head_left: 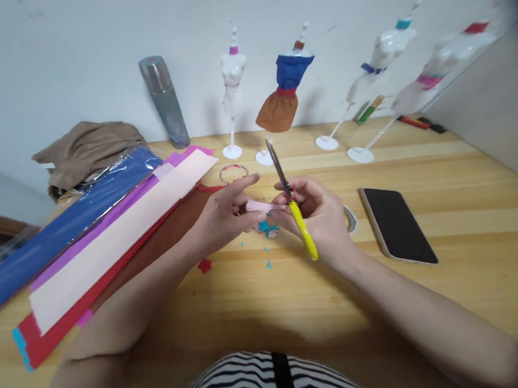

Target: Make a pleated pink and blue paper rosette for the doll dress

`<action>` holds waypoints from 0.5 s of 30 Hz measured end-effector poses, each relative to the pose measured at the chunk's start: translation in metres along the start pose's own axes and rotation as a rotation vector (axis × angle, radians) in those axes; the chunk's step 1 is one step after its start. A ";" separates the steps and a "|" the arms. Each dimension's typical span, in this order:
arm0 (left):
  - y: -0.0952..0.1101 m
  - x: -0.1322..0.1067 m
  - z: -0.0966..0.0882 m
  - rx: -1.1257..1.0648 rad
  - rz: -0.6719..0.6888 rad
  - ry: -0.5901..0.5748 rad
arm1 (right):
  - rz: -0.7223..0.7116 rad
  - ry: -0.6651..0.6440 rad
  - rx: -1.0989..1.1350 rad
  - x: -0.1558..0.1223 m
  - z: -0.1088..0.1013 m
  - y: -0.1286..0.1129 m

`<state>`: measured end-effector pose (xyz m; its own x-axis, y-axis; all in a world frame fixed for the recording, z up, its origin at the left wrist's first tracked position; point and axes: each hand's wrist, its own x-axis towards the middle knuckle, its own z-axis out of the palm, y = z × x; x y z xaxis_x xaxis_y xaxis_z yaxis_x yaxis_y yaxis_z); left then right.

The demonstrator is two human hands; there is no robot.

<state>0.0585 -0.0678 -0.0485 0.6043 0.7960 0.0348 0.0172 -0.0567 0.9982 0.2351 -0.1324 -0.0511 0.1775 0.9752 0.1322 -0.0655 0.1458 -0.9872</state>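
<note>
Plain white wall (94, 39) behind a light wooden desk (295, 311). Held above the desk, between both hands: a pale pink strip (264, 206). Left hand (216, 215) pinching its left end between thumb and fingers, one finger raised above. Right hand (317, 206) nipping the other end with the fingertips while also carrying yellow-handled scissors (304, 229), blades pointing away towards the wall. Hard to tell whether folded, rolled or merely gathered, that strip. Step in hand, by the look of it: working the strip with the fingers, scissors idle. Next move, if a cut, likely calling for a proper cutting grip on the scissors and a steady left pinch; if more shaping, for a light touch against creasing.

Just below the strip, blue scraps (268, 228); nearer and to its left, a red flower-shaped piece (205, 265). Just beyond it, a small hoop (233, 166). To its right, past the right hand, a partly hidden roll (352, 219), then a dark phone (398, 225). To its left, long coloured sheets (123, 240). Farther beyond it, a dress form (294, 71) in blue and brown among barer ones.
</note>
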 end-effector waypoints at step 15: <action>-0.011 -0.003 0.021 -0.340 -0.069 0.125 | -0.025 0.091 0.055 -0.004 0.005 0.008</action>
<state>0.0731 -0.0824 -0.0610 0.5086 0.8596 -0.0484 -0.2238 0.1863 0.9567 0.2286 -0.1339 -0.0590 0.2680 0.9523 0.1460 -0.1132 0.1816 -0.9768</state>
